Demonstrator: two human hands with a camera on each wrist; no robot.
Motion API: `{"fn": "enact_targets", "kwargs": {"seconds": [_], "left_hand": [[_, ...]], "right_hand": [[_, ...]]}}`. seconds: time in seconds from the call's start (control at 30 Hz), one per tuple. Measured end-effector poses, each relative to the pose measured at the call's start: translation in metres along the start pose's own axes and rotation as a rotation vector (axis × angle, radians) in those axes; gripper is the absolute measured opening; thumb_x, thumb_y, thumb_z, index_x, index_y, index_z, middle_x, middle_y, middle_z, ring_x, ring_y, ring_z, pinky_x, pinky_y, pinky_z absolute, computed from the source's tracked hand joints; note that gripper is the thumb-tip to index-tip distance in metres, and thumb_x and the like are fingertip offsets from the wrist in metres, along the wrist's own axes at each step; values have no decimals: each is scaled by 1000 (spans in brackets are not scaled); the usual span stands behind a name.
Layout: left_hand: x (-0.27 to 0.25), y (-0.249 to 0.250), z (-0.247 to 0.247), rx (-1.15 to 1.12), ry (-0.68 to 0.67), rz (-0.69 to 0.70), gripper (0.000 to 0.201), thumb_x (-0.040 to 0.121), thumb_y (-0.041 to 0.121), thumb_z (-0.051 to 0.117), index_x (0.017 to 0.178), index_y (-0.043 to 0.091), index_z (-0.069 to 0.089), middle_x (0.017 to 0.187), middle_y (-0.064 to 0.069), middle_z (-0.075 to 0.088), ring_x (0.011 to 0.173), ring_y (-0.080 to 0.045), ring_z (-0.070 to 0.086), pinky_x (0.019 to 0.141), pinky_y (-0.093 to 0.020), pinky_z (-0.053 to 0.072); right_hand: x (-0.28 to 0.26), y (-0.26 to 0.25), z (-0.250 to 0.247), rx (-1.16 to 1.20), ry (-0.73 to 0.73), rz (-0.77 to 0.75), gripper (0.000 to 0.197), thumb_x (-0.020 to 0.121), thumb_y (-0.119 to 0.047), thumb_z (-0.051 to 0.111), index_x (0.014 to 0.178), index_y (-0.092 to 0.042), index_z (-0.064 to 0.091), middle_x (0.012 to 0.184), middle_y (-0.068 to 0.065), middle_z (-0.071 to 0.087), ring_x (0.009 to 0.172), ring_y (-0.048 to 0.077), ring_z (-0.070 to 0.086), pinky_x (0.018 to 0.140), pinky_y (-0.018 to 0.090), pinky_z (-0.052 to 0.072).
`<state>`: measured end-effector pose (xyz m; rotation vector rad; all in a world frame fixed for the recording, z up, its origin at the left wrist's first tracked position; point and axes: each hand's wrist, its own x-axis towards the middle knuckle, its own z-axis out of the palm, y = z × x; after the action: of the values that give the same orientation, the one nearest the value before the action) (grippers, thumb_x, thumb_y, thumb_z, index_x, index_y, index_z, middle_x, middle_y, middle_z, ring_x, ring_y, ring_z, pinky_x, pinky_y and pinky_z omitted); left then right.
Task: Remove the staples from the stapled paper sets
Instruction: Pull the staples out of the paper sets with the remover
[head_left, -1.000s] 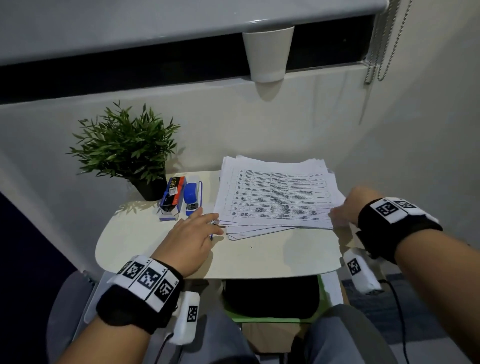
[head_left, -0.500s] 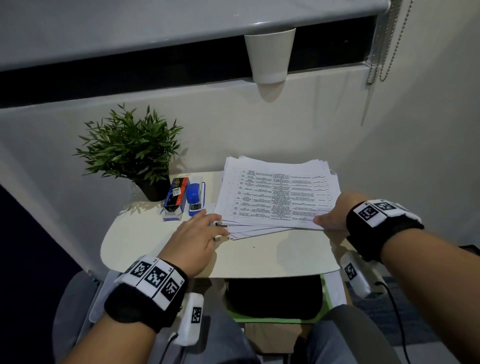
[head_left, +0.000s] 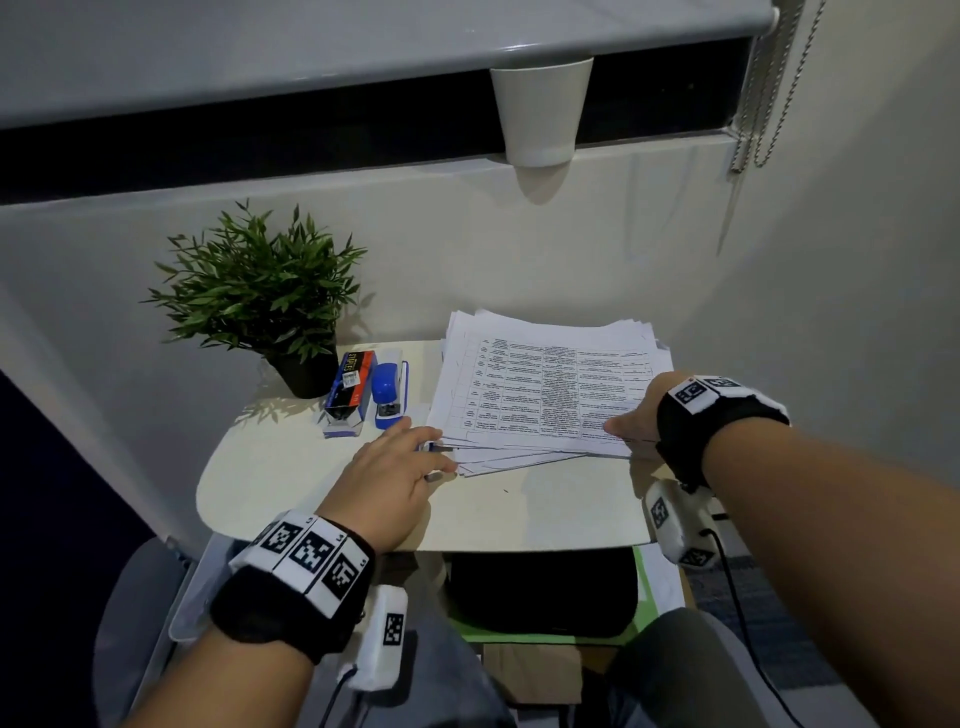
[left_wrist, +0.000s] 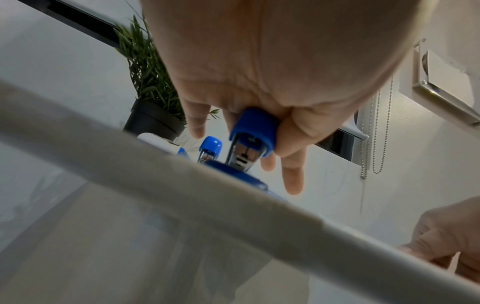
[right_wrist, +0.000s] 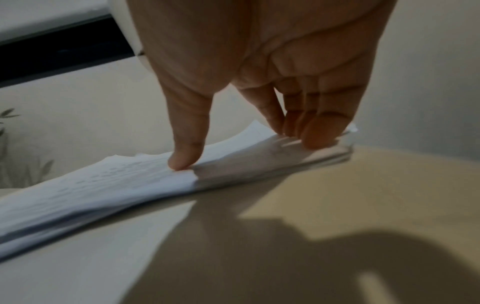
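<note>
A thick stack of printed paper sets (head_left: 545, 384) lies on the right half of a small pale table (head_left: 519, 509). My left hand (head_left: 400, 467) is at the stack's front left corner and grips a small blue staple tool (left_wrist: 253, 133) with a metal inside. My right hand (head_left: 631, 423) is at the front right corner. Its thumb (right_wrist: 184, 156) presses on the top sheet and its straight fingers (right_wrist: 319, 131) rest on the corner of the stack (right_wrist: 116, 181).
A second blue stapler (head_left: 387, 387) and a box of staples (head_left: 350, 384) lie left of the stack, in front of a potted plant (head_left: 260, 291). A white cup (head_left: 540, 114) hangs on the wall above. The table's front edge (left_wrist: 233, 195) is near my wrists.
My right hand slid from the stack's right edge to its front right corner. My left hand moved forward and right to the stack's front left corner.
</note>
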<state>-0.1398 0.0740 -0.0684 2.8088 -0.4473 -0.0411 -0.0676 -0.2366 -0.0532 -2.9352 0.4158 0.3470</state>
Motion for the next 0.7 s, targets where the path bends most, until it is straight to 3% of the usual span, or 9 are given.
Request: {"fn": "enact_targets", "kwargs": {"seconds": [0.1, 0.2, 0.27, 0.37, 0.43, 0.5, 0.57, 0.63, 0.7], "left_hand": [[0, 0, 2, 0, 5, 1, 41, 96, 13, 35, 121, 36, 60, 148, 14, 32, 143, -13, 10, 114, -31, 18], [0, -2, 3, 1, 9, -1, 41, 96, 14, 35, 119, 35, 61, 146, 14, 34, 143, -13, 11, 113, -32, 20], [0, -2, 2, -11, 4, 0, 45, 93, 21, 28, 118, 34, 63, 145, 13, 37, 143, -13, 13, 113, -33, 22], [1, -3, 1, -16, -3, 5, 50, 88, 25, 24, 118, 35, 62, 144, 14, 37, 143, -13, 13, 113, -32, 21], [1, -4, 0, -12, -4, 7, 42, 94, 16, 33, 119, 36, 61, 145, 15, 36, 143, -12, 12, 113, -31, 19], [1, -4, -1, -15, -2, 5, 42, 96, 12, 35, 120, 36, 60, 145, 15, 34, 143, -11, 11, 113, -29, 18], [1, -3, -3, -12, -5, 1, 42, 96, 13, 34, 122, 36, 59, 146, 16, 34, 142, -9, 11, 113, -28, 17], [1, -2, -3, -16, -3, 4, 42, 96, 12, 34, 122, 35, 59, 146, 15, 34, 142, -9, 11, 113, -26, 16], [1, -2, -4, -15, 3, 7, 42, 96, 13, 35, 122, 35, 59, 146, 15, 34, 142, -10, 12, 112, -25, 16]], "right_hand": [[14, -10, 1, -59, -44, 23, 73, 49, -83, 60, 80, -17, 56, 94, 3, 65, 84, 26, 60, 86, 37, 51], [37, -11, -1, -36, -66, 85, 117, 24, -87, 61, 119, -20, 53, 122, 7, 59, 100, 30, 58, 93, 42, 47], [57, -6, -4, 6, -52, 111, 132, 18, -84, 67, 134, -26, 44, 127, 7, 57, 101, 30, 57, 91, 40, 46], [64, -5, -17, -7, -54, 122, 112, 20, -79, 74, 123, -37, 56, 110, 5, 62, 86, 27, 57, 86, 37, 49], [67, -5, -21, -23, -62, 114, 64, 35, -63, 84, 91, -44, 60, 105, -2, 65, 91, 25, 63, 88, 39, 51], [69, -4, -21, 10, -29, 102, 32, 41, -40, 90, 63, -30, 68, 93, -3, 70, 87, 25, 67, 85, 43, 54], [63, -6, -23, 19, -19, 102, 27, 46, -26, 91, 46, -26, 63, 78, 2, 70, 78, 27, 68, 80, 45, 55], [57, -10, -28, 41, 9, 91, 26, 49, -23, 89, 52, -22, 63, 64, 4, 66, 68, 29, 67, 75, 45, 56], [47, -11, -32, 14, 21, 77, 30, 51, -23, 86, 72, -15, 66, 63, 10, 67, 64, 31, 66, 71, 47, 56]]}}
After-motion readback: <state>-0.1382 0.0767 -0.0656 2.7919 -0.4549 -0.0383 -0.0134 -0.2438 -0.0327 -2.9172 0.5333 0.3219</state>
